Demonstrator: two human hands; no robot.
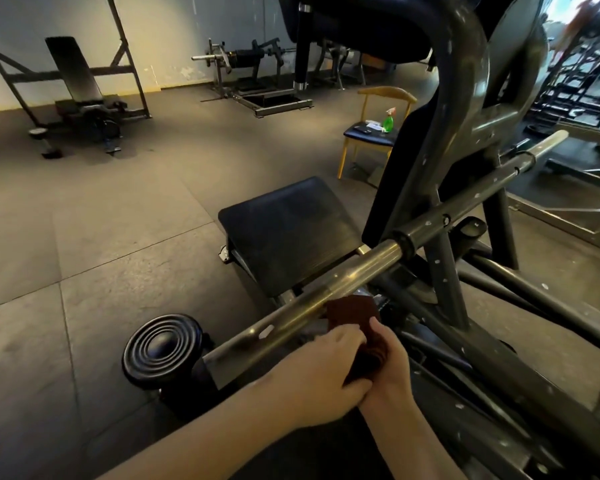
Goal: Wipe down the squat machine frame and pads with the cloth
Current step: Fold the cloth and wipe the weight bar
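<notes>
Cloth: the dark red-brown cloth (352, 311) is folded and held between both hands, low in the view; its upper edge stands just beside the steel bar (329, 291), on the near side. I cannot tell if it touches the bar.
Left hand: the left hand (321, 372) comes from the lower left, and its fingers curl over the lower part of the cloth and grip it.
Right hand: the right hand (387, 358) grips the cloth from the right side with the thumb on the front; it touches the left hand.
Squat machine frame: the squat machine frame (465, 188) is dark metal with many small white chips in the paint, and it rises at the right.
Pad: a black flat pad (288, 237) lies behind the bar, tilted.
Roller: a round black roller (163, 348) sits at the left of the hands, near the floor.
Background: a wooden chair (378, 133) carries a green spray bottle (388, 122); a bench (80, 95) stands by the wall.
</notes>
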